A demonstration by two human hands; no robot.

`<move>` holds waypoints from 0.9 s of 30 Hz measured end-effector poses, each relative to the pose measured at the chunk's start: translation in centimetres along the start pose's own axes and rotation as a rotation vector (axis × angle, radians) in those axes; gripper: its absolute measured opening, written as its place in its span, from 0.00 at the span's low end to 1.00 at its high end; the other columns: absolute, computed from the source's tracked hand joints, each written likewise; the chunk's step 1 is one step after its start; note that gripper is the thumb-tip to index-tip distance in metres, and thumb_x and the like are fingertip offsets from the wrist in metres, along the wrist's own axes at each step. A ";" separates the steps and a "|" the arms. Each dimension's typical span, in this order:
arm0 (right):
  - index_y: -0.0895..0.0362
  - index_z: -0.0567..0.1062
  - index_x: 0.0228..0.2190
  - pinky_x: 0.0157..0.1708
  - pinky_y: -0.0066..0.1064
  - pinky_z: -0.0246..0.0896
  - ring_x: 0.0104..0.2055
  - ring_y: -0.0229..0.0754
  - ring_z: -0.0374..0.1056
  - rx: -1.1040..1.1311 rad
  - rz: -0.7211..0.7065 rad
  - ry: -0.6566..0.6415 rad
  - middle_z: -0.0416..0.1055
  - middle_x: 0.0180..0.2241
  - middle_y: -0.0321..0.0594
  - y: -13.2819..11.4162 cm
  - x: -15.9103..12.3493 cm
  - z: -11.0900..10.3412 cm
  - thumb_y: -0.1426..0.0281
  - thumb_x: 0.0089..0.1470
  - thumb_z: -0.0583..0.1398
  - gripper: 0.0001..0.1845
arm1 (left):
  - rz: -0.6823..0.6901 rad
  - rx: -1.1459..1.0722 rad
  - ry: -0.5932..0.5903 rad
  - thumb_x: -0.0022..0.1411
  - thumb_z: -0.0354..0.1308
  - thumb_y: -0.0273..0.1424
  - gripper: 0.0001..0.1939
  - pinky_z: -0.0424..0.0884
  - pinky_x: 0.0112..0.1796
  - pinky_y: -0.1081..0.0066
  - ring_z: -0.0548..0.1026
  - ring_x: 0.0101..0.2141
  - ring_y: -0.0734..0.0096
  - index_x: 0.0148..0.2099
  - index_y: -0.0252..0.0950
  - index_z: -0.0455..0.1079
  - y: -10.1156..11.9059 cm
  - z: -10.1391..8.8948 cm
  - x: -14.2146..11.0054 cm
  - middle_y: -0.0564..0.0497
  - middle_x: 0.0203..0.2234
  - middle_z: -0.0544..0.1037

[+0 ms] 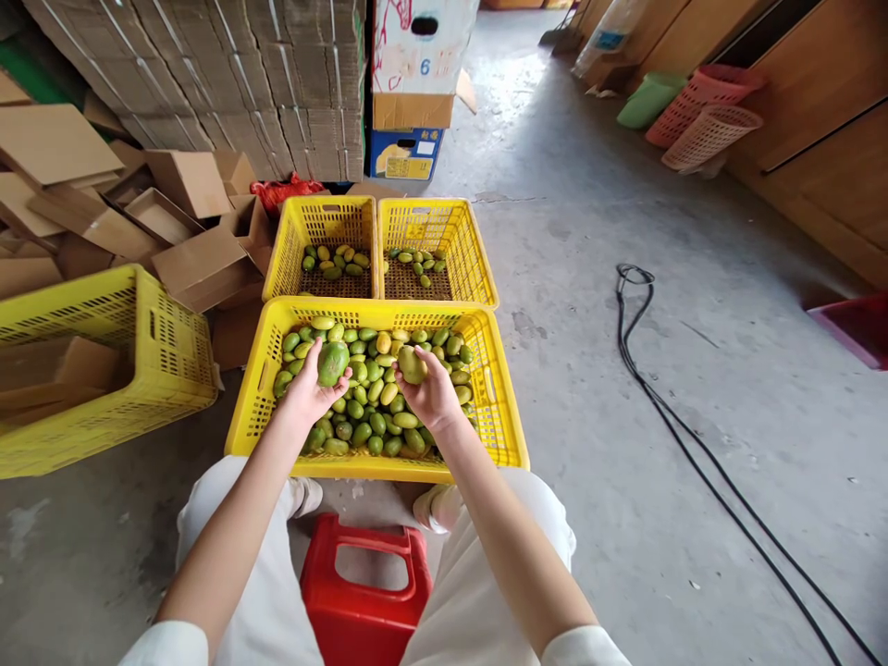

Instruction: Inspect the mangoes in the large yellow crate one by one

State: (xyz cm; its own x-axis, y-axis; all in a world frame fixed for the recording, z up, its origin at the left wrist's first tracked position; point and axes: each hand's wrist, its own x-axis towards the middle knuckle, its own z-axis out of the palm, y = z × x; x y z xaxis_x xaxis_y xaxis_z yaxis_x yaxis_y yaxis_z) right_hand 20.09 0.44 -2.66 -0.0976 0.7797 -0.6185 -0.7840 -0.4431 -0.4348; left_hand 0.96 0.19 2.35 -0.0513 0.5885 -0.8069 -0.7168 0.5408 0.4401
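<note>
Inspection seems underway above the front crate (378,469): left hand (309,392) pinches a green fruit (334,363) in its fingers (313,361), right hand (431,392) a paler fruit (412,366). Next likely calls for loosening one.

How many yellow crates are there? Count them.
4: front crate with fruit; rear left crate; rear right crate beside it; far-left crate holding cardboard, partly cut off.

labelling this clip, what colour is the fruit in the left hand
Mostly green: the fruit in the left hand, seen best in the head view.
</note>
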 end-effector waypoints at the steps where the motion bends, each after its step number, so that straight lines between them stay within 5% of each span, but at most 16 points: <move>1: 0.53 0.76 0.35 0.32 0.26 0.72 0.34 0.38 0.77 -0.012 -0.019 0.000 0.80 0.32 0.34 0.1 0.1 -0.1 0.71 0.58 0.70 0.07 | 0.004 0.004 -0.002 0.81 0.56 0.42 0.16 0.69 0.21 0.78 0.76 0.24 0.71 0.49 0.35 0.78 0.0 0.0 0.0 0.48 0.29 0.79; 5: 0.51 0.77 0.35 0.38 0.27 0.73 0.39 0.38 0.78 -0.031 -0.104 -0.054 0.81 0.35 0.29 0.6 0.7 -0.7 0.73 0.49 0.77 0.16 | 0.029 -0.017 0.008 0.80 0.48 0.30 0.16 0.71 0.22 0.77 0.79 0.27 0.67 0.55 0.35 0.78 0.1 0.1 0.0 0.46 0.30 0.81; 8: 0.50 0.78 0.36 0.40 0.30 0.76 0.40 0.40 0.78 -0.007 -0.082 -0.076 0.81 0.36 0.32 0.8 1.1 -1.1 0.70 0.51 0.76 0.14 | 0.088 -0.057 -0.033 0.75 0.51 0.27 0.17 0.79 0.28 0.73 0.82 0.30 0.64 0.58 0.35 0.78 -0.1 0.1 0.0 0.44 0.34 0.84; 14: 0.50 0.80 0.37 0.40 0.30 0.79 0.39 0.40 0.78 0.048 -0.093 -0.038 0.81 0.36 0.33 1.0 1.3 -1.2 0.69 0.58 0.71 0.06 | 0.150 -0.080 -0.027 0.70 0.60 0.23 0.07 0.85 0.43 0.69 0.85 0.39 0.64 0.47 0.35 0.78 -0.4 0.3 -0.2 0.44 0.39 0.87; 21: 0.53 0.80 0.41 0.51 0.34 0.85 0.49 0.45 0.84 0.075 0.005 -0.017 0.85 0.40 0.39 0.5 1.1 -1.0 0.76 0.54 0.69 0.13 | 0.143 -0.057 -0.069 0.67 0.63 0.18 0.09 0.83 0.55 0.69 0.87 0.48 0.64 0.44 0.35 0.79 -0.9 -0.3 0.7 0.44 0.43 0.88; 27: 0.55 0.80 0.41 0.31 0.27 0.83 0.43 0.47 0.85 0.083 0.150 0.000 0.85 0.37 0.44 0.1 0.3 -0.5 0.71 0.59 0.71 0.08 | 0.224 0.035 -0.139 0.60 0.68 0.15 0.14 0.81 0.56 0.69 0.85 0.56 0.58 0.44 0.37 0.80 -1.2 -1.0 1.5 0.45 0.43 0.88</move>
State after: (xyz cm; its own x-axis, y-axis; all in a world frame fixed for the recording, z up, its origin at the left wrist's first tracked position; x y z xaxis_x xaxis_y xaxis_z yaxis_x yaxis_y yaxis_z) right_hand 20.33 0.39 -3.21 -0.2175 0.7075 -0.6724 -0.8087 -0.5163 -0.2817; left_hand 1.07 -0.18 0.19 -0.1089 0.7714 -0.6269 -0.6740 0.4063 0.6170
